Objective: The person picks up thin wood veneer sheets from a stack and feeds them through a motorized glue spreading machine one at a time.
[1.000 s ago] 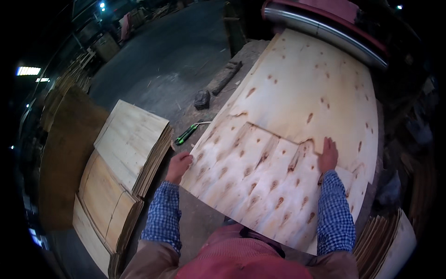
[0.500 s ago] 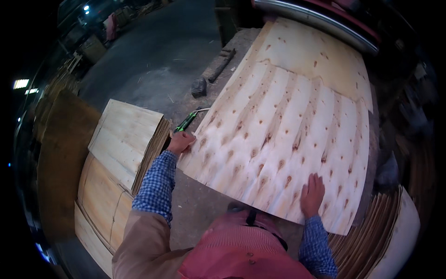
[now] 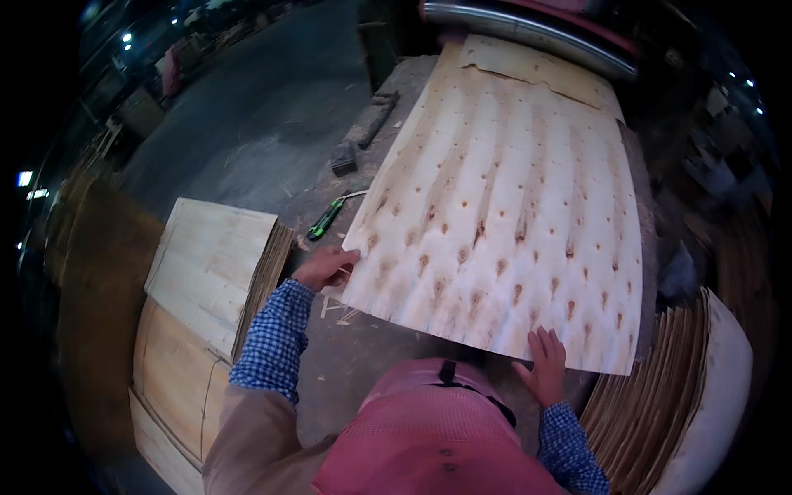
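Note:
A large pale wood veneer sheet [image 3: 495, 214], streaked and dotted with brown knots, lies on the work surface in front of me. My left hand [image 3: 328, 266] is closed at the sheet's near left corner, thumb and fingers pinching its edge. At the near edge, toward the right, my right hand [image 3: 544, 365] rests with its fingers stretched out on the sheet and its thumb apart. Beyond the knotty sheet lies a second, yellower veneer sheet [image 3: 540, 70]; a ragged line marks where they meet. A green utility knife [image 3: 327, 219] lies left of the sheet, beyond my left hand.
A shiny metal roller [image 3: 528, 29] of a machine crosses the far end. Tied veneer stacks [image 3: 216, 268] stand at the left, and upright sheets [image 3: 652, 400] lean at the near right. Dark blocks [image 3: 344, 158] sit along the table's left edge. Wood scraps [image 3: 338, 312] lie below my left hand.
The knotty sheet has slid away from me toward the roller, so less of the yellower sheet shows. My right hand has shifted from on the sheet to its near edge. My left hand stays at the corner.

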Demonstrator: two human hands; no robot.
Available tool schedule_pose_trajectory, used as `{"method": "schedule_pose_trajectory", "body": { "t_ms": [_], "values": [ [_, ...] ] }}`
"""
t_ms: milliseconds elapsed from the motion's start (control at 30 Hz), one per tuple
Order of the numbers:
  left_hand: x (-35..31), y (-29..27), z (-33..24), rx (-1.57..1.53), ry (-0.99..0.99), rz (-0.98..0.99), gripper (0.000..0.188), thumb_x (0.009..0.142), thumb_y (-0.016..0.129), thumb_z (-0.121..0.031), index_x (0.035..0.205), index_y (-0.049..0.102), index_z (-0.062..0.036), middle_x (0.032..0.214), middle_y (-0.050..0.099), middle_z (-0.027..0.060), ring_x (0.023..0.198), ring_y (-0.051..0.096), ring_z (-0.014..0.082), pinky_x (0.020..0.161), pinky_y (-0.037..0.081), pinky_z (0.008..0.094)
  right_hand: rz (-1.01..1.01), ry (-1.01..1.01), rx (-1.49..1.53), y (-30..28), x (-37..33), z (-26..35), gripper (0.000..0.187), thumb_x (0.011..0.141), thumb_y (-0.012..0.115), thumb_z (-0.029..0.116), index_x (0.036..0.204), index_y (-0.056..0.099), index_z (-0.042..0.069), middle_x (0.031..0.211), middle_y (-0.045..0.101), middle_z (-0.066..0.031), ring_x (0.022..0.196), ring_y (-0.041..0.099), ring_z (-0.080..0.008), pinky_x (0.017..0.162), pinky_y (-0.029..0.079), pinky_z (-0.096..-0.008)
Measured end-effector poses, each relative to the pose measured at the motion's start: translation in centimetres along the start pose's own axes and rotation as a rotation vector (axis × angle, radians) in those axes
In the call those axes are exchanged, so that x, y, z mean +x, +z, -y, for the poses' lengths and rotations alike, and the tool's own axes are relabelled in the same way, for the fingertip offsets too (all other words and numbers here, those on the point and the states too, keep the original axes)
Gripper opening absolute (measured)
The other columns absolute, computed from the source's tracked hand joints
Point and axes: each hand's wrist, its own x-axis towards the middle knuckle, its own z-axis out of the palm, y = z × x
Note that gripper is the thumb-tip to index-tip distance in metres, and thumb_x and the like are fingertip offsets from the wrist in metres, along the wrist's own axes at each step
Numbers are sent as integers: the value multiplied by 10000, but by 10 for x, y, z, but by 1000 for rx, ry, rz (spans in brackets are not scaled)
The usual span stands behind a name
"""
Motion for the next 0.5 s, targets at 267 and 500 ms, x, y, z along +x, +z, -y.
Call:
{"method": "schedule_pose_trajectory", "body": {
  "t_ms": [267, 500],
  "values": [
    [-49, 20, -45, -395, 360, 173, 235, 928, 620, -127, 1124, 597, 0, 900, 669, 36, 587, 584, 70, 465, 422, 197, -11, -48, -23, -26, 6, -4, 635, 732, 783, 335, 1293, 575, 121, 1371, 521, -135, 1279, 461, -386, 1037, 354, -528],
    [-21, -9, 37, -468, 179, 111, 339, 935, 540, -62, 1264, 562, 14, 1142, 675, 122, 967, 681, 211, 867, 556, 359, -64, -100, -55, -3, -4, -8, 515, 795, 739, 303, 1252, 602, 108, 1313, 566, -115, 1221, 510, -385, 970, 418, -503]
  ]
}}
